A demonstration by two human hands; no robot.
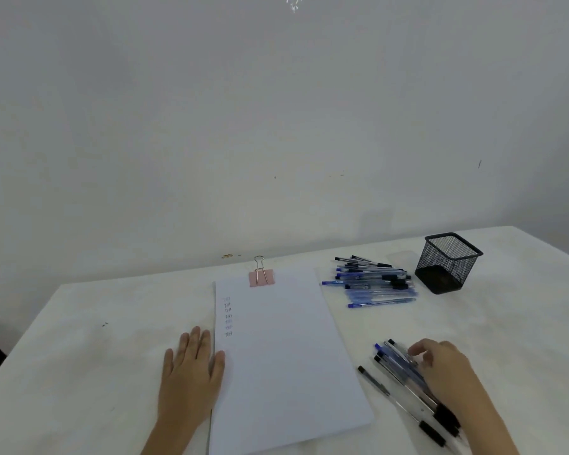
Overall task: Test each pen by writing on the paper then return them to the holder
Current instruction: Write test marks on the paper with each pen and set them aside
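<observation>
Looks partway at most: a short column of test words point(228, 316) on the paper point(286, 356), holder point(449, 262) apparently empty, far pile point(373, 282) just beside it. Presses left hand point(191, 366) flat at the paper's edge, fingers straight, together; curls right hand point(447, 369) over near pile point(398, 366) — grip impossible to tell.

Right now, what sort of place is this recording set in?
Probably a simple indoor desk or office-style workspace: a white-covered table against a bare wall, clipped paper with handwritten test marks, a pile of ballpoint pens and a black mesh pen holder.
</observation>
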